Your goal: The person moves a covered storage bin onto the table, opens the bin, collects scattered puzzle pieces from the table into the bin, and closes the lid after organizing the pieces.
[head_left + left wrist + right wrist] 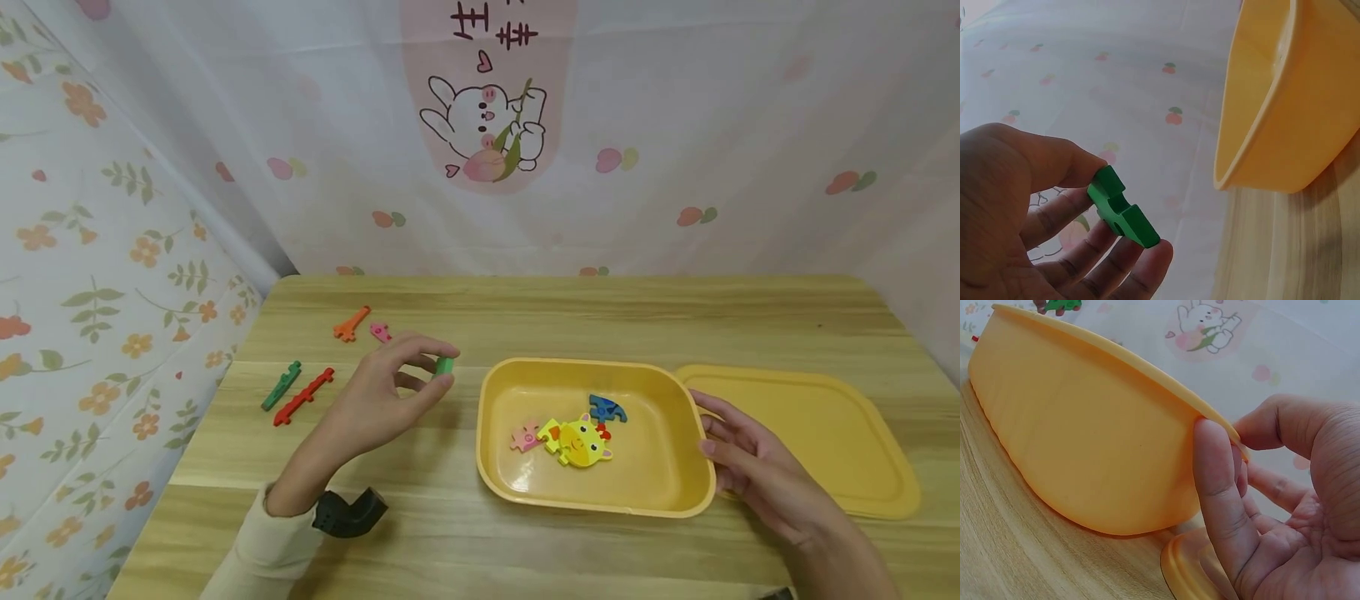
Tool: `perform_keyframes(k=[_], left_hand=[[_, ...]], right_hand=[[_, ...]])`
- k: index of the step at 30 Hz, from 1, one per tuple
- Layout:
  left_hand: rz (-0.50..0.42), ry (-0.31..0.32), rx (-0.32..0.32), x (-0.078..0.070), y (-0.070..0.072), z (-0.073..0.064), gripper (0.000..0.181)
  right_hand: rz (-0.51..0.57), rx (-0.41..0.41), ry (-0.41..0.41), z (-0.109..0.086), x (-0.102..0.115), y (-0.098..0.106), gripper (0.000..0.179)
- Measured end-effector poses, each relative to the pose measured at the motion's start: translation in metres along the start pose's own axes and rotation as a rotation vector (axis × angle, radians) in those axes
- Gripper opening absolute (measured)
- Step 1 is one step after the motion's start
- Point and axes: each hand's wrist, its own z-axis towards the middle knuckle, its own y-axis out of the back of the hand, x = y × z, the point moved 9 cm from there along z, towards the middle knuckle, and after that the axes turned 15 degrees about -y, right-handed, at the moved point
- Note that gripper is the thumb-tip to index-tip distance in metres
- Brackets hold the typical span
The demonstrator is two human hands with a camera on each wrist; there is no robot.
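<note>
My left hand [378, 400] pinches a small green puzzle piece [1124, 209] between thumb and fingers, above the table just left of the yellow box [663, 454]. The piece is notched on one side in the left wrist view. Inside the box lie a yellow piece with an animal face [585, 442], a pink piece [525, 436] and a blue piece [606, 409]. At the box's right end, my right hand [765, 471] grips the rim, thumb on top and fingers against the outer wall [1097, 431].
Left of my left hand lie an orange piece [349, 325], a dark green piece [281, 386] and a red piece [303, 397]. A pink piece [380, 332] is partly hidden behind that hand. The yellow lid [840, 442] lies right of the box. Curtains [337, 167] border the table.
</note>
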Motion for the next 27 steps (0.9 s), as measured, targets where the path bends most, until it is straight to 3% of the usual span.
perform_keyframes(k=[13,27], left_hand=[[-0.003,-0.019,0.01,-0.004,-0.0021,0.0011,0.026],[-0.054,-0.017,-0.027,-0.007,-0.0032,0.0012,0.026]], right_hand=[[-0.034,-0.041,0.004,0.0018,0.0024,-0.0024,0.057],[-0.009,-0.015,0.025,-0.0002,0.003,-0.003,0.057]])
